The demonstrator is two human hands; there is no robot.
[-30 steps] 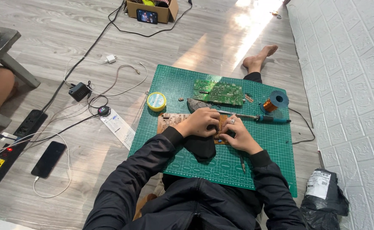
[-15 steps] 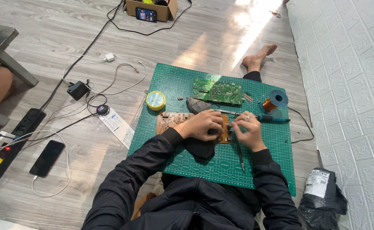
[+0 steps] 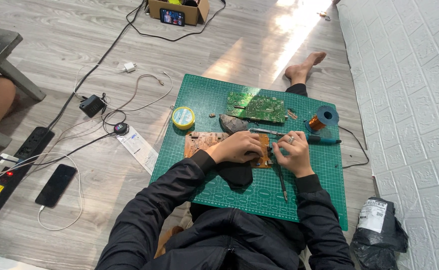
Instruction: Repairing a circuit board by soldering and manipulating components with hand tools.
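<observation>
A brown circuit board [image 3: 199,142] lies on the green cutting mat [image 3: 204,100] in front of me. My left hand [image 3: 238,147] rests curled over the board's right half and holds it down. Just to its right, my right hand [image 3: 292,154] grips a thin dark tool [image 3: 282,185], whose free end points back toward my body. The tool's working end is hidden between my hands. A black cloth [image 3: 237,175] lies under my left wrist.
On the mat's far side are a green circuit board [image 3: 257,106], a yellow round tin [image 3: 183,118], a copper wire spool [image 3: 322,118], a blue-handled iron [image 3: 317,140] and a dark grey lump [image 3: 232,124]. Cables, a phone [image 3: 55,185] and a power strip [image 3: 9,175] lie left. A black bag [image 3: 379,230] lies right.
My right hand has drawn slightly apart from the left and now shows the thin tool in its grip. My left hand stays on the brown board.
</observation>
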